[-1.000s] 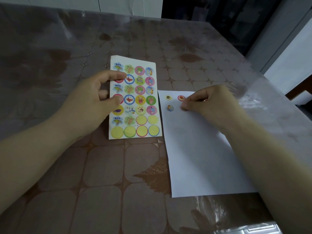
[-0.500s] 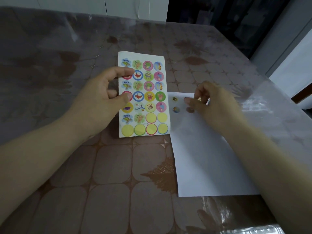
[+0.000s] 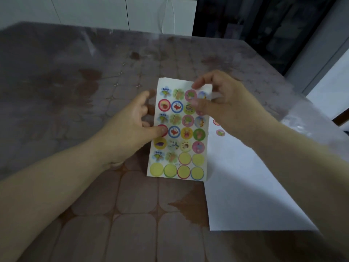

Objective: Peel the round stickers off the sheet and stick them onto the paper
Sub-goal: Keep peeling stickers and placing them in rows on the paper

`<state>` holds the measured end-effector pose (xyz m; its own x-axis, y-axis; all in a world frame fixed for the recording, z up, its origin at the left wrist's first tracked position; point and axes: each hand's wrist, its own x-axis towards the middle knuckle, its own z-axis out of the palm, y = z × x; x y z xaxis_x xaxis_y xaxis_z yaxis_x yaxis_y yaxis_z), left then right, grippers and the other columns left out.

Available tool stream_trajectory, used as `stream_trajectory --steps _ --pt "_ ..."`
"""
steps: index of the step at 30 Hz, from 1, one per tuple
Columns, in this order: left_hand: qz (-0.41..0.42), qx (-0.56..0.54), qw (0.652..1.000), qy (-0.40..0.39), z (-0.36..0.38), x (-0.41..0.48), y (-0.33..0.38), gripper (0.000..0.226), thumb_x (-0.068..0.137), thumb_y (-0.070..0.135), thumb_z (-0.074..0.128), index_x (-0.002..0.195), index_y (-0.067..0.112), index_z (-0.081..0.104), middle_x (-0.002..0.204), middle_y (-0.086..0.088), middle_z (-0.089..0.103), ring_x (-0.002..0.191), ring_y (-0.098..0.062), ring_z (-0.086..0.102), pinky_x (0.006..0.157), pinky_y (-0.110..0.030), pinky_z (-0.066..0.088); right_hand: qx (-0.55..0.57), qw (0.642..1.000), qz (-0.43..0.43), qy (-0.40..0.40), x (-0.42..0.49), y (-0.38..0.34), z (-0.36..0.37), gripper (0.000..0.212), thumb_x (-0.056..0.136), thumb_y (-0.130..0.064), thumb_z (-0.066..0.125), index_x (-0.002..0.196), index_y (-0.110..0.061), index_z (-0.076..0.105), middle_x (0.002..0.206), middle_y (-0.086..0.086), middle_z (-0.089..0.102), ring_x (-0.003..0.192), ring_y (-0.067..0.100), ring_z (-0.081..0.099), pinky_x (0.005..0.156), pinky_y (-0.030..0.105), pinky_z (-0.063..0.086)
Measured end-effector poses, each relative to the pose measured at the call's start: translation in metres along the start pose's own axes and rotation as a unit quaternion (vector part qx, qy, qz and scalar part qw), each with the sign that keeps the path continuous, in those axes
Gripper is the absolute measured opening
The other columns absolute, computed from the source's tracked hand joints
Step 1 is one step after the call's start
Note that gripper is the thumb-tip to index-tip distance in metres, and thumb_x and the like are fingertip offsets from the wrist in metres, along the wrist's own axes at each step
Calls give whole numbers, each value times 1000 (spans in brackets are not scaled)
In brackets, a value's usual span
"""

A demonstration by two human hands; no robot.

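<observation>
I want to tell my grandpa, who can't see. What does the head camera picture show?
A person's left hand holds a colourful sticker sheet by its left edge, thumb on top, while the right hand reaches over its top right corner. White paper with two stickers showing lies to the right on a brown patterned table.

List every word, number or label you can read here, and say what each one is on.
"bus": blue letters, blurred so not certain, on the flower sticker at the top left of the sticker sheet.
The same lettering on two like stickers lower in that column is too blurred to read.
On the paper no text shows.
</observation>
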<state>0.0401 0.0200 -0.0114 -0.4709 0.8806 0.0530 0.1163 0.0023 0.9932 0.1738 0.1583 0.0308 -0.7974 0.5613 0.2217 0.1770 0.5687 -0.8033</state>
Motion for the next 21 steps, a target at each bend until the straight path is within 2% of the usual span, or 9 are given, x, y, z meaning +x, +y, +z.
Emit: stream_trajectory --steps 3,6,8,10,12,13,15,17,21 --pt "-8 -17 1000 -14 0 -2 3 49 80 -8 61 122 17 51 113 -11 66 92 -21 69 79 -40 58 98 994 11 40 -3 5 12 24 83 -7 65 75 -25 53 85 -2 65 61 1 60 40 9 38" --pt "-64 -63 995 -46 0 -2 2 33 81 -1 60 112 12 58 105 -9 72 92 -19 70 78 -34 58 163 983 1 90 -6 12 21 27 80 0 67 69 -20 53 72 -7 65 70 7 65 57 25 55" --pt "-92 -73 990 -75 0 -2 1 32 78 7 62 109 10 59 100 -8 73 89 -19 71 72 -27 58 170 979 2 114 -4 16 22 26 80 -2 68 69 -22 54 72 -6 67 77 13 68 68 33 58" --pt "-91 -59 991 -76 0 -3 0 29 76 11 63 105 10 61 97 -7 74 88 -18 71 68 -24 57 85 987 -34 131 -5 19 22 23 78 -14 71 74 -30 55 93 7 64 92 22 63 80 34 55" --pt "-72 -49 995 -49 1 -2 0 24 78 12 62 102 9 63 94 -9 74 85 -17 71 66 -25 57 -71 982 -113 134 -11 19 21 20 73 -29 73 84 -35 57 119 2 46 110 17 48 95 19 40" --pt "-64 -49 996 -32 0 -2 1 23 78 14 62 101 8 64 94 -9 74 83 -17 71 66 -25 57 -122 975 -145 120 -15 18 21 20 72 -36 73 88 -35 60 125 -1 38 117 18 41 99 20 34" --pt "-54 -51 997 -6 0 -1 2 23 80 17 59 100 7 63 94 -8 73 81 -14 70 66 -26 57 -170 969 -166 74 -24 16 27 26 69 -49 67 89 -33 67 129 -5 38 121 23 33 100 34 32" --pt "-47 -43 998 10 1 -2 3 12 89 15 55 96 12 63 92 -2 73 81 -11 69 66 -25 57 -193 965 -170 48 -28 16 34 33 66 -55 60 88 -32 69 129 -2 44 120 22 29 98 45 34" --pt "-43 -49 998 20 0 -3 5 14 93 17 50 94 21 63 96 5 73 92 -14 69 77 -30 57 -187 969 -147 59 -26 17 38 33 64 -51 66 90 -31 71 120 -6 49 117 20 32 99 49 34"
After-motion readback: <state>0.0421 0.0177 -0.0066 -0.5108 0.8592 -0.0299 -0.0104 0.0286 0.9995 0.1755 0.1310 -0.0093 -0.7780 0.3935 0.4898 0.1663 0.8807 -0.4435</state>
